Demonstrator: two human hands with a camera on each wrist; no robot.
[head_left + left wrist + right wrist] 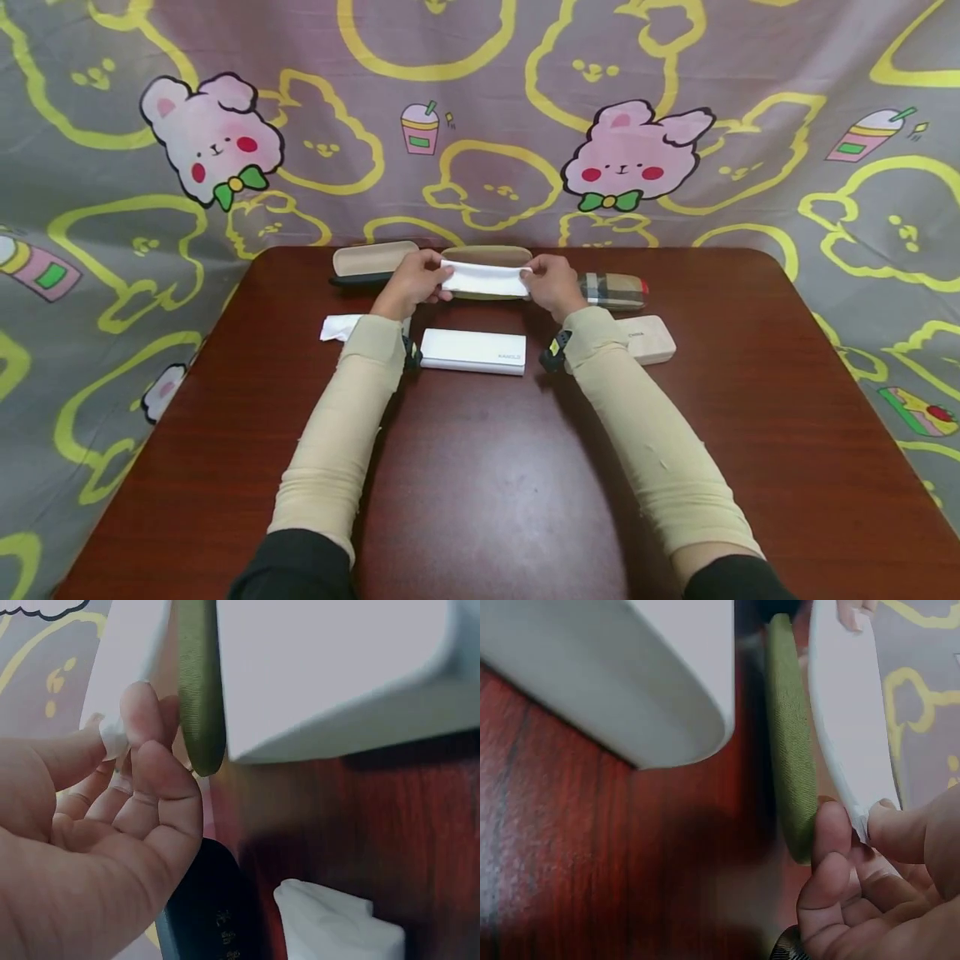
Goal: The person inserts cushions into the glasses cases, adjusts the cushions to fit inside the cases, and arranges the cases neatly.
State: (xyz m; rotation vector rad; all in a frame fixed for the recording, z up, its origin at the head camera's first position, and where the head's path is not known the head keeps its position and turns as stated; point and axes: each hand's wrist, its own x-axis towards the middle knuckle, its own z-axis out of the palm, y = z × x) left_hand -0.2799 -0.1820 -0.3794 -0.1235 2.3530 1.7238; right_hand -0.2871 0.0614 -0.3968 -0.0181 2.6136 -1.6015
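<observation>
A folded white cloth is stretched lengthwise between both hands. My left hand pinches one end between thumb and fingers, seen closely on the cloth in the left wrist view. At the other end, my right hand pinches the cloth in the same way. Behind and below the cloth is an open olive-green glasses case, its raised lid showing at the back. The cloth covers most of its inside in the head view. Its textured green edge runs beside the cloth in the right wrist view.
A white glasses case lies nearer on the brown table. At left are an open case with a beige inside and a crumpled white cloth. A plaid case and a beige case lie at right.
</observation>
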